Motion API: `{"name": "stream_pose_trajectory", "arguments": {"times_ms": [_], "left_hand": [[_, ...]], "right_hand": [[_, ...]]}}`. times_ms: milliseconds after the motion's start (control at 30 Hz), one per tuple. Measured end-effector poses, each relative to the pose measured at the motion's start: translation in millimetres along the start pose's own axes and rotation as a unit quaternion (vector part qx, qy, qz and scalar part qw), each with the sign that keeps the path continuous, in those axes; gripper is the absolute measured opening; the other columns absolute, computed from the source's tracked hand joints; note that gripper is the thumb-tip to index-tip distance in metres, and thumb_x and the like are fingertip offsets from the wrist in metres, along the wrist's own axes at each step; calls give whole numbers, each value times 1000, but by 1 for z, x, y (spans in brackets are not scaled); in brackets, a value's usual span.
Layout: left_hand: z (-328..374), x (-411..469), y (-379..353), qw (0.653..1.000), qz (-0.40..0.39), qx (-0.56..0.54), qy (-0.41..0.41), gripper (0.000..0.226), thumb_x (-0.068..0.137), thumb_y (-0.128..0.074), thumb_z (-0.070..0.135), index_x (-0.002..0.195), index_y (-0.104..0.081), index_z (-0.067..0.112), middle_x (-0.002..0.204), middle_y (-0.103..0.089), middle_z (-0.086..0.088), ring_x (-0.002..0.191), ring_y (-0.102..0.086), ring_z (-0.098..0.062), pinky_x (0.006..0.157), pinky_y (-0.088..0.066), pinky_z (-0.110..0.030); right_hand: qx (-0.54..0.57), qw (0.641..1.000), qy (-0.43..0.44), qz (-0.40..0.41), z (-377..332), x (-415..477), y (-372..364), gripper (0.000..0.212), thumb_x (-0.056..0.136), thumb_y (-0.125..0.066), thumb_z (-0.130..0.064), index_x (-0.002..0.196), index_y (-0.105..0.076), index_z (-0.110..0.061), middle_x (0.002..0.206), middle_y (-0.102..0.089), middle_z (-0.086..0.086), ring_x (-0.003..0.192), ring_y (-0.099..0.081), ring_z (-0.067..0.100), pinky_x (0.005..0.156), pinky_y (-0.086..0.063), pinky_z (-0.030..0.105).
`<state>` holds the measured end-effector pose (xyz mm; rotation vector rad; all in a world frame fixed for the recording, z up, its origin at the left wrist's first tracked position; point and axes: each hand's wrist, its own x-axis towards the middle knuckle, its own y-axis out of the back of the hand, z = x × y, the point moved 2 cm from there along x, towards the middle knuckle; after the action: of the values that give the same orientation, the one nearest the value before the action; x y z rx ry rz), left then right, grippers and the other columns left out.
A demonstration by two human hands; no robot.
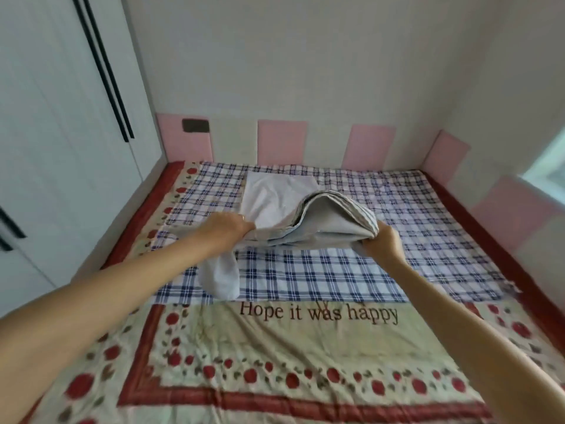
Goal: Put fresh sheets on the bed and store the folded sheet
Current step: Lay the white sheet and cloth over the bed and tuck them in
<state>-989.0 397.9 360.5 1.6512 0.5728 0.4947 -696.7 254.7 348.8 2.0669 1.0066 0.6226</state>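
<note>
A folded light grey sheet [321, 221] with a striped edge arches up above the middle of the bed. My left hand [227, 224] grips its left end, where a loose white flap hangs down toward the bed. My right hand [382, 240] grips its right end from below. A flat part of the pale sheet [275, 191] lies behind, toward the headboard. Under it a blue-and-white plaid sheet [321, 270] covers the far half of the bed, on top of a cream quilt [275, 347] with red flowers and the words "Hope it was happy".
A white wardrobe [61, 133] with black handles stands close along the bed's left side. Pink and white padded panels [281, 142] line the wall behind the bed and on the right. A window [547, 172] shows at the right edge.
</note>
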Motion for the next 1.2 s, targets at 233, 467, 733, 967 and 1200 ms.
{"name": "stream_pose_trajectory", "arguments": {"times_ms": [233, 467, 733, 967, 1200], "left_hand": [[30, -126, -65, 992, -118, -2, -46, 21, 83, -51, -1, 88, -47, 18, 90, -49, 1, 76, -49, -17, 56, -35, -29], [48, -180, -68, 989, -67, -128, 36, 21, 88, -47, 1, 92, -55, 20, 77, -54, 1, 65, -54, -14, 52, -36, -23], [88, -217, -26, 944, 222, -234, 65, 10, 88, -52, 2, 93, -52, 10, 79, -56, -3, 62, -53, -16, 49, -32, -18], [133, -222, -60, 992, -41, -113, 46, 17, 87, -55, 31, 92, -41, 22, 68, -50, 8, 58, -50, -12, 46, -30, -22], [160, -238, -136, 907, -393, -149, 15, 44, 76, -73, 26, 114, -54, 14, 105, -58, -1, 89, -55, -15, 72, -45, -22]], "right_hand": [[-204, 971, 68, -102, 45, -141, -33, 14, 81, -56, -4, 79, -49, -16, 82, -48, -3, 72, -59, 26, 56, -47, 35], [-229, 965, 57, -116, 49, -213, -34, 13, 84, -50, -2, 85, -51, -15, 73, -56, 3, 67, -58, 29, 50, -40, 30], [-133, 970, 184, 92, 40, -236, 38, 36, 71, -64, 10, 71, -39, -16, 79, -54, 5, 52, -45, 20, 39, -29, 22], [-224, 960, 62, -158, 111, -259, 18, 9, 88, -52, -13, 95, -51, -18, 82, -64, 1, 66, -62, 19, 53, -51, 30], [-289, 818, -32, -496, 147, -296, -33, 53, 77, -68, -55, 103, -51, -13, 87, -54, -3, 80, -53, 17, 66, -41, 22]]}}
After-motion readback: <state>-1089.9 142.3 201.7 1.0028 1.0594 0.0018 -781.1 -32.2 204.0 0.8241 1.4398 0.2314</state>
